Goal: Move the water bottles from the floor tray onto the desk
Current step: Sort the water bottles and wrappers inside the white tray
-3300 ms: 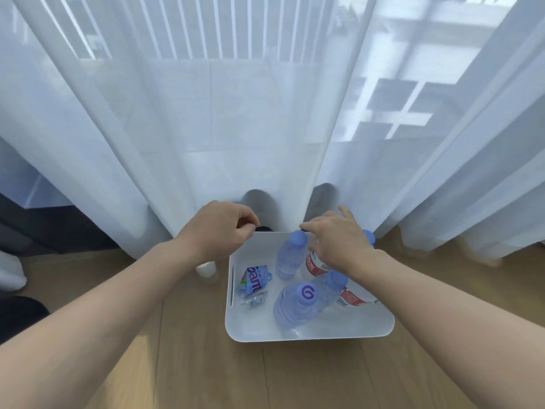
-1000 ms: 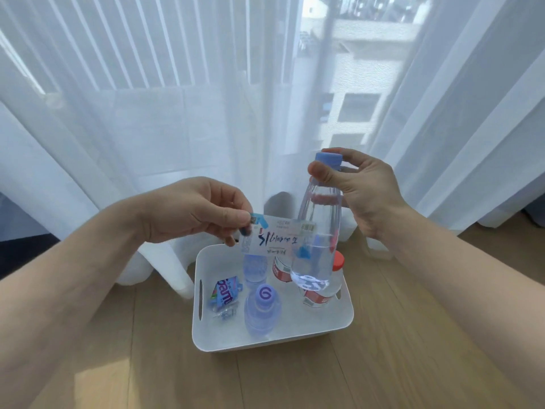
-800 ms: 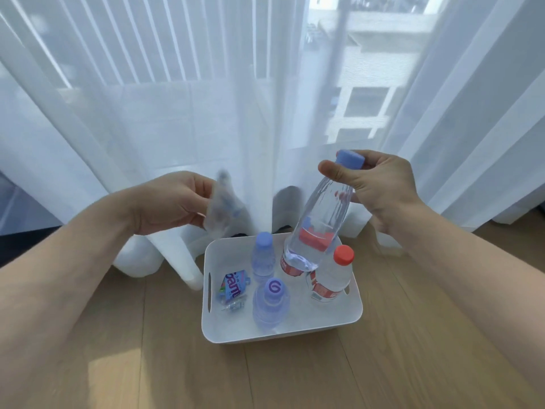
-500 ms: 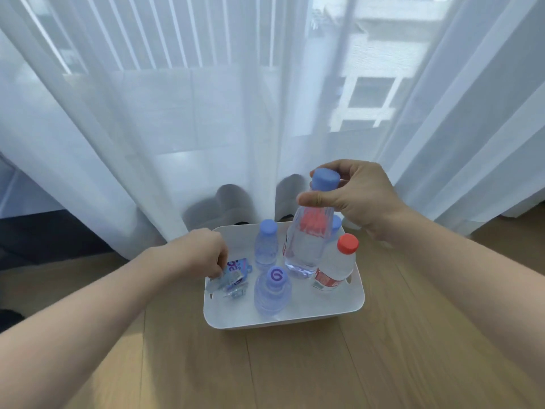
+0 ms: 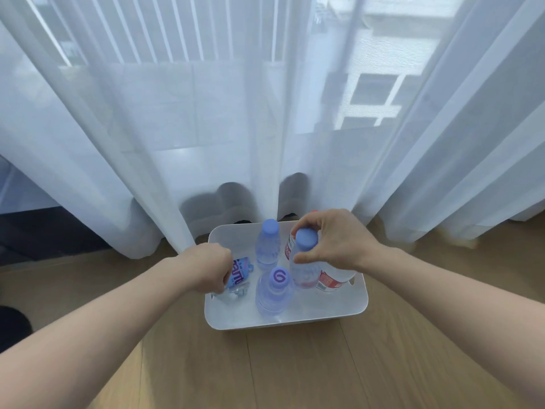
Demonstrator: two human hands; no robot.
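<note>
- Gripping the blue cap of a clear water bottle (image 5: 303, 261) with my right hand (image 5: 339, 240), fingers and thumb pinched around the cap; the bottle stands upright inside the white tray (image 5: 295, 320), toward its 1 o'clock side.
- My left hand (image 5: 206, 267) reaches down into the tray at 9 o'clock, fingers curled closed on a crumpled blue label (image 5: 240, 271) lying against the left wall. I cannot tell how firmly it is held, as my knuckles hide the fingertips.
- A second blue-capped bottle (image 5: 267, 246) stands at 11 o'clock in the tray, just beside the one I hold.
- A third, with a purple swirl on its cap (image 5: 275, 287), stands near the tray's centre, toward 6 o'clock.
- A red-labelled bottle (image 5: 333, 280) sits at 3 o'clock, partly hidden under my right hand.
- The tray rests on the wooden floor (image 5: 295, 373), its far edge touching the sheer white curtain (image 5: 206, 128) at 12 o'clock.
</note>
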